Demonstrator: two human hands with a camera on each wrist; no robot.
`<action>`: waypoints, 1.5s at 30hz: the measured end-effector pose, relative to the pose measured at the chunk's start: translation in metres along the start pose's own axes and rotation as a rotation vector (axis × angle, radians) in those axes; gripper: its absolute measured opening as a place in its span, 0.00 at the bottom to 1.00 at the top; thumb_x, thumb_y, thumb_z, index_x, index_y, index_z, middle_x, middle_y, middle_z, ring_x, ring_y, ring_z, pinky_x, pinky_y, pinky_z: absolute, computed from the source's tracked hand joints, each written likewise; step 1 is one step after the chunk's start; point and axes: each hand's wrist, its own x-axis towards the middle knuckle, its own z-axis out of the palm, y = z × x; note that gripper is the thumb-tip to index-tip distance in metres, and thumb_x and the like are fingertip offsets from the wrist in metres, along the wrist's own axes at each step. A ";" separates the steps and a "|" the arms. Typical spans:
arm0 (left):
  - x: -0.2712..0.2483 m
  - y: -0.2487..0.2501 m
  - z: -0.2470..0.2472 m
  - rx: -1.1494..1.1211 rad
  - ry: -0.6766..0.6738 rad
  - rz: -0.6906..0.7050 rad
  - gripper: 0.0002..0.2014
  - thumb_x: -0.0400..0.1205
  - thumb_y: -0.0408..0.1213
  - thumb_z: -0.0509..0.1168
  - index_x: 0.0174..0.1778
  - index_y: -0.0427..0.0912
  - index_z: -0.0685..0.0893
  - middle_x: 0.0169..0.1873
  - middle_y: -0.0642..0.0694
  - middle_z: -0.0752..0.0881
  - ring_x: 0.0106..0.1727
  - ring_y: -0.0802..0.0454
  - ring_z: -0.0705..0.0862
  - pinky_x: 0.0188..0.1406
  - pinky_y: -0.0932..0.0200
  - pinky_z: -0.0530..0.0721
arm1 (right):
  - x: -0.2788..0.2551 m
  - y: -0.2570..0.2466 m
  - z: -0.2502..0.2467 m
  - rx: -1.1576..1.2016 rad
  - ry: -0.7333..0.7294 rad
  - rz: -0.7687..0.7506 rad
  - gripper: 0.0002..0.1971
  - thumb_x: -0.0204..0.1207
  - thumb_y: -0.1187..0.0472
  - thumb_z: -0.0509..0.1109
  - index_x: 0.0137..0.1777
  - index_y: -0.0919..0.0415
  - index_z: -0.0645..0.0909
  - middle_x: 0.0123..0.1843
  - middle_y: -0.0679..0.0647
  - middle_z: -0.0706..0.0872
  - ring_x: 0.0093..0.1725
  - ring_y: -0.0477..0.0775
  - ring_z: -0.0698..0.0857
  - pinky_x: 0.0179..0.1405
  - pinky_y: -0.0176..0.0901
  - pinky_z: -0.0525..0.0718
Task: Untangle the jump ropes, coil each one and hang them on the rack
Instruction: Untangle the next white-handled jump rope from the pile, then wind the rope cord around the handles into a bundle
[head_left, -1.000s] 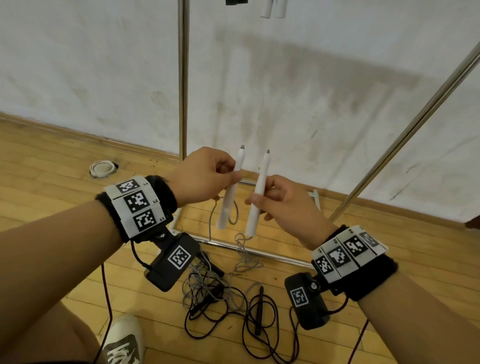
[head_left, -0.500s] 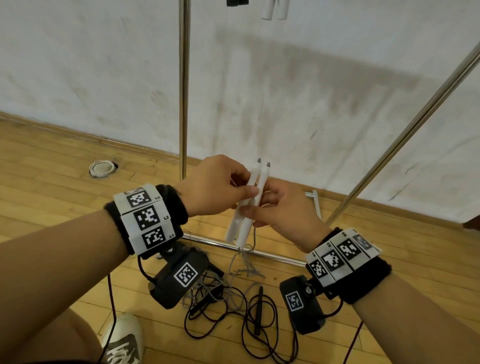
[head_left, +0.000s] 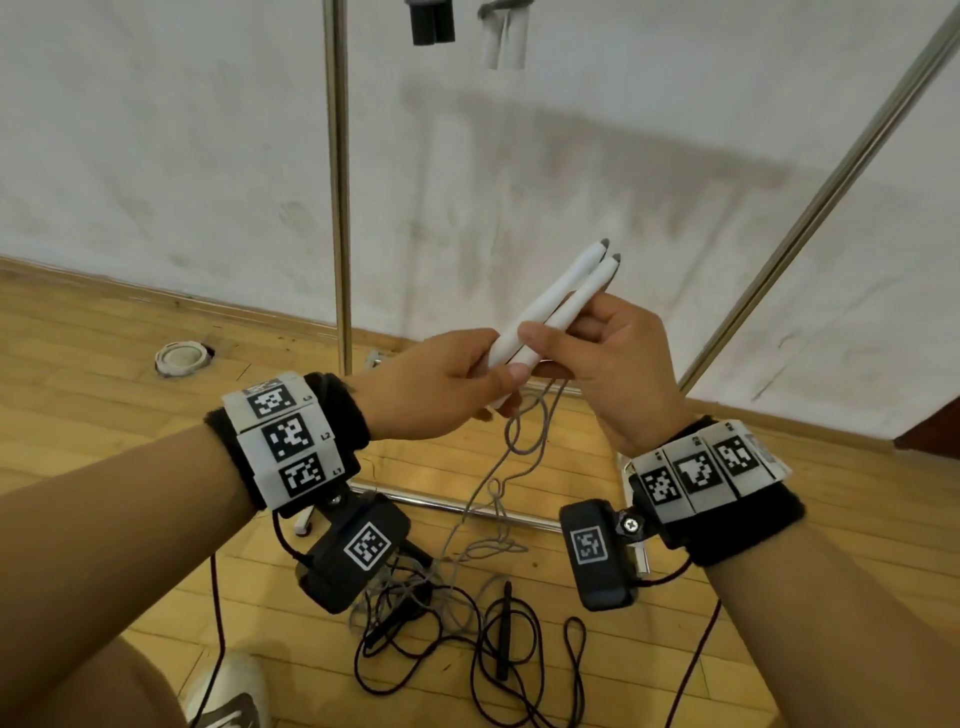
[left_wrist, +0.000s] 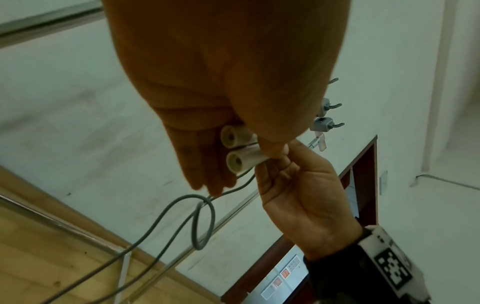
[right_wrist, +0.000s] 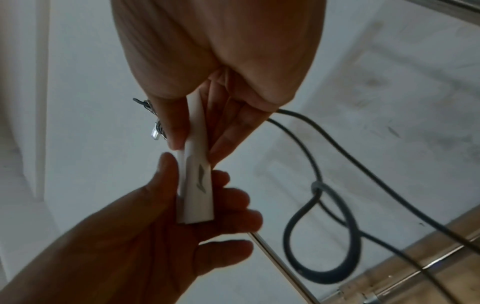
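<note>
Plainly, the grey cord (head_left: 511, 441) hanging below both hands carries a knot-like loop and runs down into the black rope (head_left: 483, 639) heaped on the floor beneath the wrists; lifting or coiling now would likely cinch that loop and drag the black rope along. The two white handles (head_left: 550, 306) lie side by side between the hands, tips slanting up and away. The left hand (head_left: 441, 384) pinches their lower ends; the right hand (head_left: 608, 358) grips them just above.

both hands (head_left: 447, 384) pinching paired white handles (head_left: 556, 306), grey rope (head_left: 498, 467) seemingly knotted
</note>
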 end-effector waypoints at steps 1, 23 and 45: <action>0.002 0.003 0.001 -0.087 0.010 0.014 0.16 0.88 0.48 0.60 0.59 0.37 0.81 0.47 0.43 0.90 0.45 0.50 0.91 0.48 0.47 0.92 | 0.000 -0.003 -0.001 0.006 0.008 -0.015 0.12 0.70 0.67 0.81 0.52 0.66 0.85 0.45 0.60 0.93 0.45 0.62 0.93 0.44 0.57 0.92; 0.018 0.024 -0.005 -0.246 0.022 0.177 0.09 0.90 0.37 0.57 0.52 0.36 0.80 0.37 0.48 0.85 0.36 0.49 0.85 0.39 0.54 0.85 | 0.007 0.008 -0.060 -0.407 -0.102 -0.090 0.09 0.85 0.61 0.65 0.45 0.53 0.85 0.38 0.50 0.91 0.44 0.50 0.90 0.51 0.44 0.87; 0.051 -0.026 -0.009 -0.234 0.229 -0.147 0.11 0.90 0.44 0.58 0.53 0.40 0.80 0.36 0.50 0.84 0.28 0.58 0.76 0.26 0.64 0.76 | 0.018 0.031 -0.010 0.028 -0.269 0.021 0.05 0.80 0.76 0.67 0.45 0.68 0.81 0.32 0.57 0.88 0.32 0.57 0.88 0.37 0.43 0.87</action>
